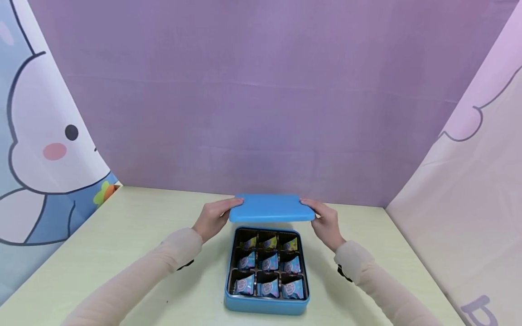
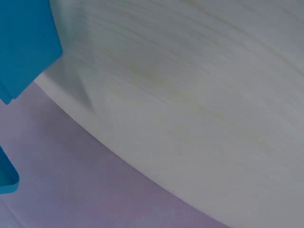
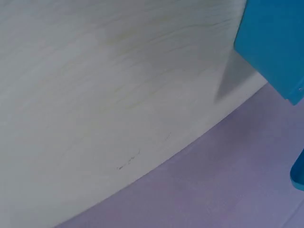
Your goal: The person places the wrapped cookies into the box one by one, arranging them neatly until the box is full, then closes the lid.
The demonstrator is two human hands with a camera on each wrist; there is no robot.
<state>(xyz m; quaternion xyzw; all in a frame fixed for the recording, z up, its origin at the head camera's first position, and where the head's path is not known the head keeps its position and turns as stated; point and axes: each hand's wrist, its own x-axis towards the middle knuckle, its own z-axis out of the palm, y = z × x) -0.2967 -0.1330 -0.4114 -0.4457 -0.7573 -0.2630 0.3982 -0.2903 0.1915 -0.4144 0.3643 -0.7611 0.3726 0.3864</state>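
Note:
A blue lid (image 1: pixel 272 209) is held up above the far end of a blue rectangular tin (image 1: pixel 267 305). My left hand (image 1: pixel 212 218) grips the lid's left edge, and my right hand (image 1: pixel 326 222) grips its right edge. Inside the tin, a dark divided tray carries small wrapped sweets (image 1: pixel 269 262), one per compartment, yellow-green in the far row and blue in the nearer rows. The left wrist view catches the tin's side (image 2: pixel 26 47) and a corner of the lid (image 2: pixel 7 175); the right wrist view has the tin's side (image 3: pixel 275 45) and a lid corner (image 3: pixel 298 175). Neither wrist view includes a hand.
The tin stands on a pale wood-grain table (image 1: pixel 163 213). Behind the table's far edge hangs a purple cloth (image 1: pixel 261 99). Printed cartoon cloths flank it, one at the left (image 1: pixel 45 149) and one at the right (image 1: pixel 481 194).

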